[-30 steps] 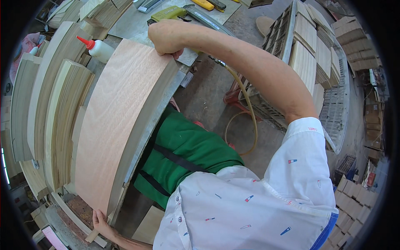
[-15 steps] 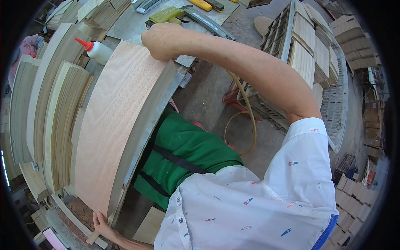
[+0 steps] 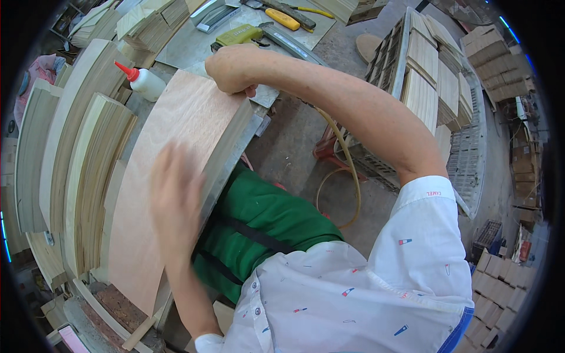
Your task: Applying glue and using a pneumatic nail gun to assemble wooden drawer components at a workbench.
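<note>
A wide, pale plywood panel with a curved outline lies in front of me along the metal-edged bench. My right hand is at its far end, fingers curled over the edge and closed on it. Over the middle of the panel is my left hand, blurred by motion, its fingers stretched out and nothing seen in it. Whether it touches the wood I cannot tell. A white glue bottle with a red nozzle stands beside the panel's far left corner. A green nail gun lies just beyond my right hand.
Curved wooden strips are stacked left of the panel. A yellow-handled tool lies at the bench's far end. On the right, a plastic crate holds wooden pieces, and a yellowish hose loops down near a red stool.
My left hand has left the panel's near end and moved forward over its middle. My right hand stays at the far end. The whole view has shifted slightly.
</note>
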